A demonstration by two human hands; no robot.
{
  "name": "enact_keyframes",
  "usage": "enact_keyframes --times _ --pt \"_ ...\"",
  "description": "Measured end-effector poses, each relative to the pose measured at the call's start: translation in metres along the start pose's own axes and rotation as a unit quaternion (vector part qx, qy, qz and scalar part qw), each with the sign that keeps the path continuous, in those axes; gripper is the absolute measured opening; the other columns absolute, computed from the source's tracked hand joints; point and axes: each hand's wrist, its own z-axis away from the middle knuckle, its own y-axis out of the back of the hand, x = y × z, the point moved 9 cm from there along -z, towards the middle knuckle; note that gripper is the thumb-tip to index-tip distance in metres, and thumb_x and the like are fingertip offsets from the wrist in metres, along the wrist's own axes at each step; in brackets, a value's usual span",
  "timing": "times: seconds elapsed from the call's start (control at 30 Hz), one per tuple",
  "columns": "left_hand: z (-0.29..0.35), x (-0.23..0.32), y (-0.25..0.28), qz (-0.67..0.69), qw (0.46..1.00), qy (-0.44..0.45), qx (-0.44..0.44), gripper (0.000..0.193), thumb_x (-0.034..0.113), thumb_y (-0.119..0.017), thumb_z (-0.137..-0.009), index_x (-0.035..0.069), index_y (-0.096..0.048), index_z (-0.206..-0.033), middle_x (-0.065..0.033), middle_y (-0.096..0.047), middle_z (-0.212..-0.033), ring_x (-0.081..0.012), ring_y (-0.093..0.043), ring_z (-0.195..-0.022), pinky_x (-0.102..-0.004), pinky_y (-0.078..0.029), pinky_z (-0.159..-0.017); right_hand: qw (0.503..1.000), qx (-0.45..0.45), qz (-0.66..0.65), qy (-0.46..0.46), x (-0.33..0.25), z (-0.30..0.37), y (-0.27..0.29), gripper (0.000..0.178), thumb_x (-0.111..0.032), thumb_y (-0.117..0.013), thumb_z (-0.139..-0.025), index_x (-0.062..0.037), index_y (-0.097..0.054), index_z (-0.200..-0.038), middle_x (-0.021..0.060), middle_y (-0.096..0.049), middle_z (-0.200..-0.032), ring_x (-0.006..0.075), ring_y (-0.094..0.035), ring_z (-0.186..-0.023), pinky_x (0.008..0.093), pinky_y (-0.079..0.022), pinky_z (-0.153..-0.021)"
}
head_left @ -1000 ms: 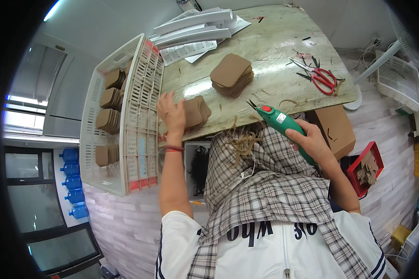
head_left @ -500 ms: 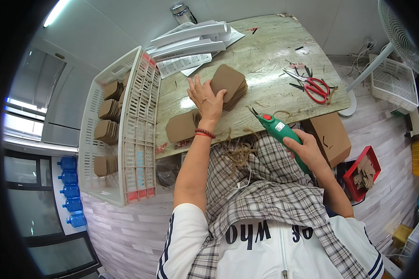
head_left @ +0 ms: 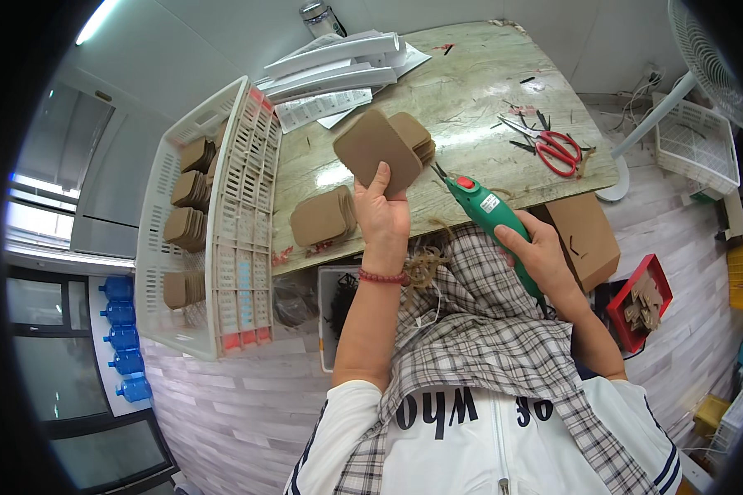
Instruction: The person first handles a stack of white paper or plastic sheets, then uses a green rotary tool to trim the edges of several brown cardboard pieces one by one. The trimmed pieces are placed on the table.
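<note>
My left hand point(head_left: 383, 221) grips a flat brown square piece point(head_left: 373, 147) with rounded corners, thumb on top and fingers hidden beneath. Just behind it a stack of similar brown pieces point(head_left: 412, 132) lies on the table, partly covered. Another such stack point(head_left: 320, 219) rests near the table's front edge, left of my wrist. My right hand point(head_left: 545, 254) is wrapped around green electric scissors point(head_left: 489, 213) with a red button. Their slim metal tips point toward the held piece and stay apart from it.
A white plastic crate point(head_left: 244, 223) with stacks of brown pieces stands at the left. Papers point(head_left: 338, 74) lie at the back. Red-handled scissors point(head_left: 558, 153) and dark scraps are on the table's right. A cardboard box point(head_left: 584, 235) and red tray point(head_left: 662, 289) sit below.
My left hand has turned and lifted the top brown piece off the far stack, bringing it left and closer. The electric scissors have shifted slightly left.
</note>
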Motion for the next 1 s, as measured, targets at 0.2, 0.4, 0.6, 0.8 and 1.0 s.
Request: enact_keyframes --times 0.2,0.4,0.6,0.8,1.0 --pt "0.004 -0.014 0.010 0.091 0.995 0.033 0.031 0.036 -0.001 -0.063 -0.090 0.006 -0.053 -0.124 -0.0069 -0.060 -0.124 -0.0237 -0.057 -0.115 -0.0385 -0.048 -0.103 1.000 -0.010 -0.018 0.003 -0.007 0.003 -0.004 0.032 -0.028 -0.068 -0.091 0.0022 -0.064 -0.103 0.0008 -0.058 -0.074 0.0057 -0.051 -0.059 0.0228 -0.044 -0.053" --pt "0.007 -0.025 0.005 0.124 0.991 0.043 0.018 0.038 -0.002 -0.063 -0.090 0.006 -0.052 -0.125 -0.0077 -0.059 -0.124 -0.0241 -0.057 -0.116 -0.0393 -0.048 -0.104 1.000 -0.019 -0.020 -0.007 -0.009 0.004 -0.005 0.031 -0.028 -0.068 -0.091 0.0021 -0.065 -0.101 0.0010 -0.058 -0.074 0.0060 -0.052 -0.059 0.0229 -0.045 -0.054" --pt "0.014 -0.034 0.007 0.121 0.991 0.061 0.019 0.043 -0.004 -0.062 -0.089 0.005 -0.050 -0.129 -0.0088 -0.059 -0.125 -0.0260 -0.057 -0.117 -0.0419 -0.049 -0.103 1.000 -0.016 -0.022 -0.015 -0.007 0.004 -0.003 0.032 -0.028 -0.067 -0.092 0.0019 -0.065 -0.102 0.0014 -0.059 -0.074 0.0062 -0.053 -0.060 0.0230 -0.045 -0.054" --pt "0.028 -0.041 -0.002 0.073 0.994 0.080 0.007 0.040 -0.004 -0.062 -0.090 0.005 -0.051 -0.127 -0.0089 -0.059 -0.124 -0.0263 -0.057 -0.116 -0.0415 -0.048 -0.103 1.000 -0.008 -0.020 -0.006 -0.008 0.002 0.001 0.033 -0.029 -0.067 -0.092 0.0023 -0.065 -0.103 0.0011 -0.059 -0.074 0.0058 -0.053 -0.060 0.0227 -0.045 -0.054" --pt "0.040 -0.056 0.005 0.050 0.994 0.101 -0.016 0.040 -0.005 -0.059 -0.091 0.005 -0.048 -0.128 -0.0103 -0.057 -0.129 -0.0248 -0.056 -0.118 -0.0393 -0.047 -0.105 1.000 -0.004 -0.019 0.000 -0.012 -0.001 0.004 0.035 -0.029 -0.067 -0.092 0.0028 -0.065 -0.107 0.0010 -0.059 -0.075 0.0053 -0.053 -0.060 0.0221 -0.045 -0.053"
